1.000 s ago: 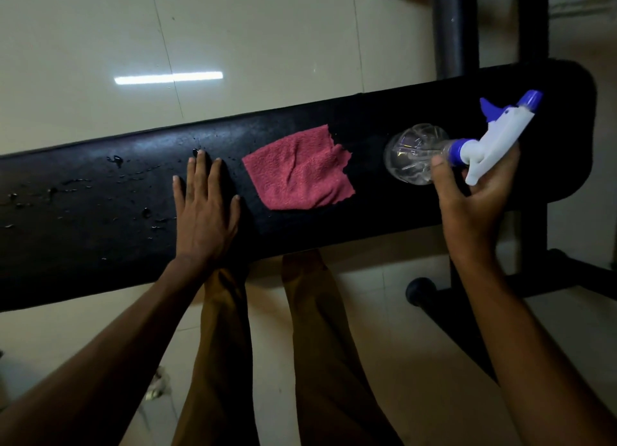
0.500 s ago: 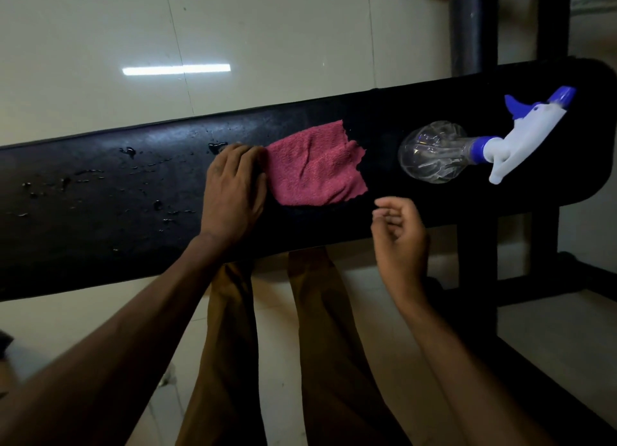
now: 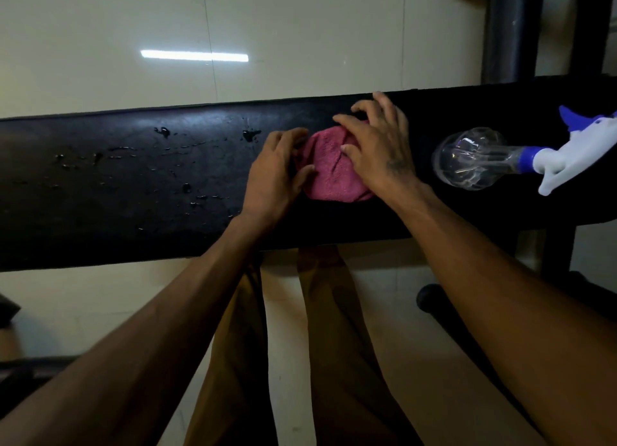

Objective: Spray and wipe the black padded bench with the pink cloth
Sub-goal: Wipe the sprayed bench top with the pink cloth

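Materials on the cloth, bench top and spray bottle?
pink cloth: looks like terry or microfibre, fuzzy matte nap. black padded bench: probably vinyl or leatherette, droplets bead on its sheen. spray bottle: clear glossy plastic body, opaque white and blue plastic head.

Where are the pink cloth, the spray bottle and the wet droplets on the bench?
pink cloth point(image 3: 329, 168), head view, on its bunched middle.
spray bottle point(image 3: 474, 158), head view, on its clear body.
droplets point(image 3: 250, 134), head view, on one dark puddle on the bench top.
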`<state>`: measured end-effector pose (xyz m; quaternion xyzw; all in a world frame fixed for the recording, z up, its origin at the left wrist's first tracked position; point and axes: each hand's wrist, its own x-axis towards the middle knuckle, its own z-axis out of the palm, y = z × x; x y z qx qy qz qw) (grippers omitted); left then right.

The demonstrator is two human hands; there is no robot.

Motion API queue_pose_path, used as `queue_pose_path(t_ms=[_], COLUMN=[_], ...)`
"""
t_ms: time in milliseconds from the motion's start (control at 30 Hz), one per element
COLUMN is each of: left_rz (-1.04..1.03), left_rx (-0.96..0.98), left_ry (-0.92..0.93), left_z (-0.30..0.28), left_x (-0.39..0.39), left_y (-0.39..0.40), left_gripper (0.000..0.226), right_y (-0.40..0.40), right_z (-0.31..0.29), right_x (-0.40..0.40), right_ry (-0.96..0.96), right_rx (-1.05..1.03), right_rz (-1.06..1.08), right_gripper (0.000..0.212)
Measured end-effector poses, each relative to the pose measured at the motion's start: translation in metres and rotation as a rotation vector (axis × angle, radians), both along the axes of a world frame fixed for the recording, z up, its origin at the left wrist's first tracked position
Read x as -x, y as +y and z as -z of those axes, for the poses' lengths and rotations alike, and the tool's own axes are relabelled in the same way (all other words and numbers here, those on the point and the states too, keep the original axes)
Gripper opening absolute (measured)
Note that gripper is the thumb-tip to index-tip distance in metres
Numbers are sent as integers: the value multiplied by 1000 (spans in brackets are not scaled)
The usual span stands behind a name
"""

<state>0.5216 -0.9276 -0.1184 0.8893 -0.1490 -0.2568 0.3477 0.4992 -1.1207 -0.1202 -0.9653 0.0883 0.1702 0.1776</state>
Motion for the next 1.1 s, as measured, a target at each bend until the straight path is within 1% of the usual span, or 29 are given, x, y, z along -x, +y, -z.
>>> queue_pose_path(t_ms=[33, 100, 167, 233, 300, 400, 467, 600, 733, 800, 867, 933, 1000, 1100], left_rz=[-13, -25, -37, -89, -156, -201, -213, -291, -324, -343, -335, -289, -260, -196], left_rx=[5, 30, 64, 100, 166, 266, 307, 340, 293, 256, 213, 124, 53, -112], left_ry=[12, 37, 47, 92, 176, 291, 334, 381, 388, 377, 349, 241, 64, -228], left_z=[0, -3, -6, -13, -25, -47, -60, -76, -67, -56, -42, -29, -16, 8], left_x=[0, 0, 1, 4, 10, 23, 31, 29, 6, -11, -28, -40, -48, -52], left_y=[0, -1, -1, 5, 17, 44, 64, 104, 143, 156, 165, 171, 177, 192], left_gripper=[53, 49, 42, 35, 31, 34, 38, 47, 44, 39, 35, 34, 33, 33], right_y=[0, 5, 12, 19, 28, 46, 59, 83, 102, 113, 125, 141, 160, 188], right_z=[0, -2, -8, -17, -33, -57, -70, -84, -79, -70, -58, -50, -41, -12], right_x=[0, 2, 6, 13, 21, 32, 35, 23, -6, -20, -29, -32, -30, -16], right_ry=[-15, -67, -55, -6, 18, 63, 109, 172, 263, 203, 35, -98, -125, -82], right_rx=[8, 26, 7, -51, -138, -289, -361, -435, -540, -514, -392, -265, -214, -140], right_rz=[9, 10, 21, 56, 92, 82, 76, 39, 43, 104, 171, 221, 219, 101], right_gripper=[43, 24, 12, 11, 12, 11, 11, 9, 10, 13, 22, 39, 51, 63])
